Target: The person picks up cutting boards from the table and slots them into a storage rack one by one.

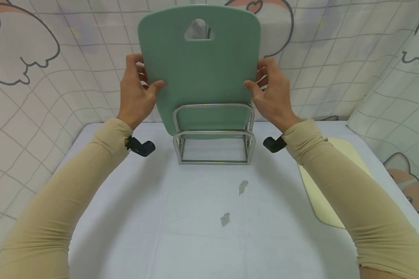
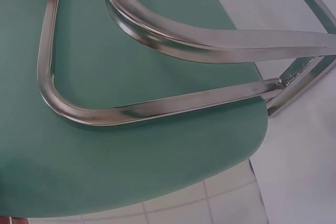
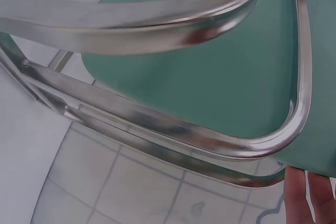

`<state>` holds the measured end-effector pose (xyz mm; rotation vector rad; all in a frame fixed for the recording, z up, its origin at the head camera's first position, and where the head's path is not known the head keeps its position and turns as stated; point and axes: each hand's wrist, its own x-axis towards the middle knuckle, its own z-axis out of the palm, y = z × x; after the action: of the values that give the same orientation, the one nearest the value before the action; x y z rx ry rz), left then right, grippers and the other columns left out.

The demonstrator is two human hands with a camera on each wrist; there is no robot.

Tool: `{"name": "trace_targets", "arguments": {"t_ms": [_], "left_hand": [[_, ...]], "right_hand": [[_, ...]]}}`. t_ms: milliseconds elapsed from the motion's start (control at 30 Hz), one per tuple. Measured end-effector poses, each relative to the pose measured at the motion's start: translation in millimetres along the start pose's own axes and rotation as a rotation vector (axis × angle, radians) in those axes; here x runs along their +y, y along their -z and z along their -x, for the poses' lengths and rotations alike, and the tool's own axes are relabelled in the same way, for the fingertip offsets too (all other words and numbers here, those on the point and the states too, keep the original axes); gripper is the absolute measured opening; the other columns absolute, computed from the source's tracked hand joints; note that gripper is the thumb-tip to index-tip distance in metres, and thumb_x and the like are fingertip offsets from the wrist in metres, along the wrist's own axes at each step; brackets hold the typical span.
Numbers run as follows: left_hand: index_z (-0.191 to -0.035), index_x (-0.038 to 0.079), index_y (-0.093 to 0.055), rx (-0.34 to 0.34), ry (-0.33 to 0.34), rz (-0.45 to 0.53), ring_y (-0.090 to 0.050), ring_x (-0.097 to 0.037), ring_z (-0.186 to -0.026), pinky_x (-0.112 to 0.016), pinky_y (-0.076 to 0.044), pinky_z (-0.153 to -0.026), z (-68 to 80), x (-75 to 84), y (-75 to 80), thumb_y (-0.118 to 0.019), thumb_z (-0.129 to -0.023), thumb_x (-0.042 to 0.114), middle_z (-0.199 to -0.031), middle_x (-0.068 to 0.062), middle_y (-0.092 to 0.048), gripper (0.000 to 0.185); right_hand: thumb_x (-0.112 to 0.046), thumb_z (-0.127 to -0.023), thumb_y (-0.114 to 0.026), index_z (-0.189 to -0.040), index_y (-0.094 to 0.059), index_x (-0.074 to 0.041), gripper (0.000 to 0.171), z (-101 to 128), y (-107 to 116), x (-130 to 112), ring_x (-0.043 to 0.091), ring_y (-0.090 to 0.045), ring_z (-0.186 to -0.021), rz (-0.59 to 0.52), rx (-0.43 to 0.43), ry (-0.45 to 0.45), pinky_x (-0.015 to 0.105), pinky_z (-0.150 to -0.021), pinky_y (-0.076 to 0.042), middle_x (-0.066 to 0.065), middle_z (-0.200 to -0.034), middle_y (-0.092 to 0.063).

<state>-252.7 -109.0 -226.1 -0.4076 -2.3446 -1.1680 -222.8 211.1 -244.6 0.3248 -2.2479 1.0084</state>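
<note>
A green cutting board (image 1: pixel 202 69) with a cut-out handle hole near its top edge stands upright in a silver metal rack (image 1: pixel 214 132). My left hand (image 1: pixel 137 91) grips the board's left edge, thumb on the near face and fingers behind. On the opposite edge my right hand (image 1: pixel 273 91) holds it the same way. In the left wrist view the board (image 2: pixel 131 156) passes behind the rack's bent front bars (image 2: pixel 157 109). The right wrist view has the board (image 3: pixel 210 82) between the rack's loops, with fingers (image 3: pixel 298 195) at its edge.
A pale yellow board (image 1: pixel 321 197) lies on the white-covered table (image 1: pixel 195 252) at the right, partly under my right forearm. Two grey patches mark the cloth in front of the rack. A patterned curtain (image 1: pixel 335 58) hangs close behind and along the sides.
</note>
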Motion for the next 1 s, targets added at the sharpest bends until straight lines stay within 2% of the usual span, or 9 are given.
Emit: {"name": "trace_targets", "arguments": {"t_ms": [467, 767, 1000], "left_hand": [[-0.145, 0.014, -0.038, -0.015, -0.004, 0.010, -0.051, -0.013, -0.102, -0.023, -0.049, -0.086, 0.6, 1.2, -5.4, -0.070, -0.098, 0.017, -0.122, -0.010, -0.054, 0.057], [-0.144, 0.014, -0.038, -0.017, -0.013, 0.009, -0.051, -0.014, -0.102, -0.023, -0.048, -0.087, 0.2, 3.0, -8.2, -0.070, -0.098, 0.015, -0.121, -0.011, -0.054, 0.056], [-0.144, 0.012, -0.038, -0.021, -0.024, 0.006, -0.052, -0.016, -0.102, -0.025, -0.049, -0.088, 0.7, 4.8, -10.4, -0.069, -0.099, 0.014, -0.121, -0.013, -0.055, 0.055]], "right_hand": [[-0.011, -0.097, -0.070, -0.123, -0.054, -0.003, 0.031, 2.6, 3.4, 3.4, 0.028, -0.068, -0.086, 0.003, 0.019, -0.007, 0.018, -0.076, -0.047, 0.015, -0.099, -0.061], [-0.012, -0.097, -0.069, -0.124, -0.055, -0.004, 0.032, 2.7, 6.7, 6.1, 0.027, -0.068, -0.086, 0.015, 0.016, -0.003, 0.021, -0.077, -0.048, 0.016, -0.099, -0.062], [-0.012, -0.097, -0.069, -0.125, -0.056, -0.004, 0.032, 3.2, 8.9, 8.8, 0.025, -0.067, -0.085, 0.016, 0.024, -0.005, 0.018, -0.076, -0.047, 0.016, -0.099, -0.063]]}}
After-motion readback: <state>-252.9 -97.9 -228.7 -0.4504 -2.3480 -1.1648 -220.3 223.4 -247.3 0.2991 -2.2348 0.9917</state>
